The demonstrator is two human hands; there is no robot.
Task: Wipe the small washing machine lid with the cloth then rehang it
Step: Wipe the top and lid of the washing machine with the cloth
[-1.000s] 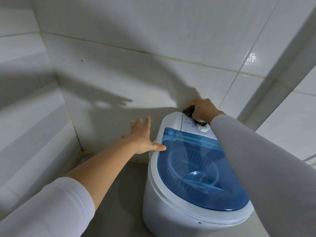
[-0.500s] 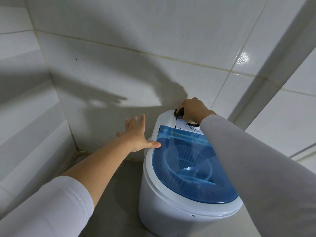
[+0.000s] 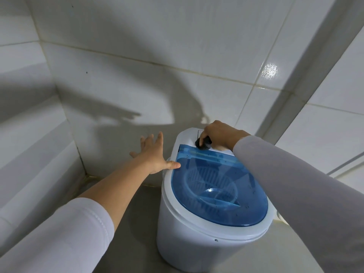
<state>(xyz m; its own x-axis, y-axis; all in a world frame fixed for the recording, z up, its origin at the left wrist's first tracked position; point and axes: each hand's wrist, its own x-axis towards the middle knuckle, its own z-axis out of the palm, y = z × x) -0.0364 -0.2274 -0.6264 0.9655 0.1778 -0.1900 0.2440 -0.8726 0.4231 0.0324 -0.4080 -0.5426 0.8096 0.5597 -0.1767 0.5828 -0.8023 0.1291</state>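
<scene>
Lying flat, lid point(image 3: 218, 192) lengthwise toward wall point(image 3: 137, 85)

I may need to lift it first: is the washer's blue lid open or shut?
Shut. The blue lid lies flat inside the washer's white rim, and the tub shows through it.

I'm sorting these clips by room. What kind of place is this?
Probably a bathroom or laundry corner: glossy white wall tiles meet in a corner, and a small washing machine with a blue lid stands on the floor against them.
</scene>
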